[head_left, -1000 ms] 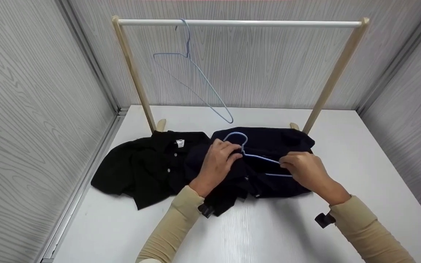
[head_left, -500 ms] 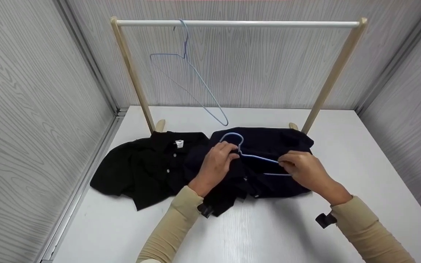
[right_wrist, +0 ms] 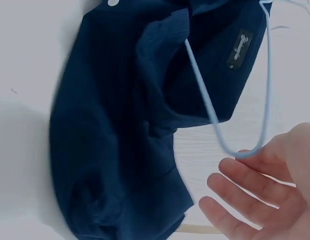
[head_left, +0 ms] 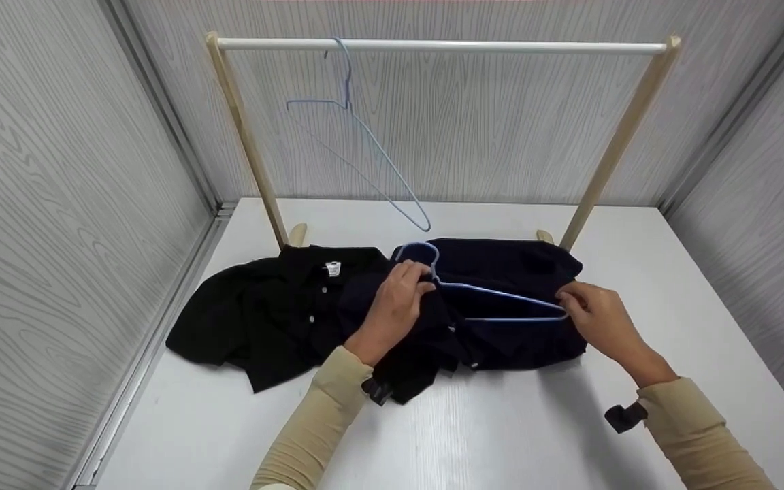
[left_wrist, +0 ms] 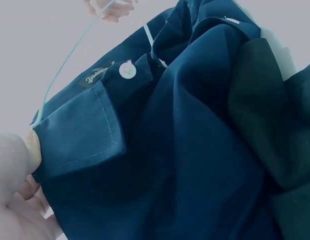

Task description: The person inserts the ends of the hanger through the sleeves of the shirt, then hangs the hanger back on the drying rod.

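A navy shirt with a buttoned front lies on the table. A light blue wire hanger is partly inside its neck opening, with its hook and right arm exposed. My left hand pinches the shirt by the collar, just below the hook; the hanger wire runs up to the thumb there. My right hand holds the hanger's rounded right end between thumb and index finger, the other fingers spread loosely in the right wrist view. The hanger's left end is hidden by the cloth.
A black shirt lies to the left, partly under the navy one. Behind stands a rack with a white rail and wooden legs. Another blue hanger hangs from the rail's left part. Walls enclose the white table.
My right hand has moved right along the hanger's arm to its end. The hanger has slid left, and its right end now shows. The left hand has shifted slightly left.
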A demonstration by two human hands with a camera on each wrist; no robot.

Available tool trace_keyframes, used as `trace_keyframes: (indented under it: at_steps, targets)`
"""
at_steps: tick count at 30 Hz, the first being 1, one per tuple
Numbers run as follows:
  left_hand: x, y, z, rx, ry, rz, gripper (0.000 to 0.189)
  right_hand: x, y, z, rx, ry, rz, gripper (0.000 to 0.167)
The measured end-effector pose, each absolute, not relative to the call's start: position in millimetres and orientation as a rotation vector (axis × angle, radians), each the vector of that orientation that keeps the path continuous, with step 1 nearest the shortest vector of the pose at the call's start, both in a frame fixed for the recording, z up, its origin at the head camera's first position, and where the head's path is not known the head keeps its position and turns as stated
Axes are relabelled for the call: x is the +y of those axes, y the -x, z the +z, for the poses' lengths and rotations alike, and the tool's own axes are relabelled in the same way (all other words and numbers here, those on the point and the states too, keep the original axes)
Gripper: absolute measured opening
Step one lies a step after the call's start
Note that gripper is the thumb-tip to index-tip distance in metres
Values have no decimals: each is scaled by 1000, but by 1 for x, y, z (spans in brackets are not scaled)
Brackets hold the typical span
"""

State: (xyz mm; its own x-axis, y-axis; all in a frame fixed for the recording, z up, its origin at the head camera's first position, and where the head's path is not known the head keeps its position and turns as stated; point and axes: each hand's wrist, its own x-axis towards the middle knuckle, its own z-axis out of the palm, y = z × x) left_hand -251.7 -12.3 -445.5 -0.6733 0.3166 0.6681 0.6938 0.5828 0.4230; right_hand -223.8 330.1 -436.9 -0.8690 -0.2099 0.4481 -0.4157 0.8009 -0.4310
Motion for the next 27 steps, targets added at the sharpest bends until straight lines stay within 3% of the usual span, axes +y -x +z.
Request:
trace_keyframes:
  at_steps: [16, 27]
  targets:
    - [-12, 251, -447, -2291, 763, -909, 17, 327, 221, -472, -2797, -316, 1415, 16]
    - [-12, 249, -445, -2290, 752, -938, 14, 308, 225, -485, -2625, -282, 1715, 31]
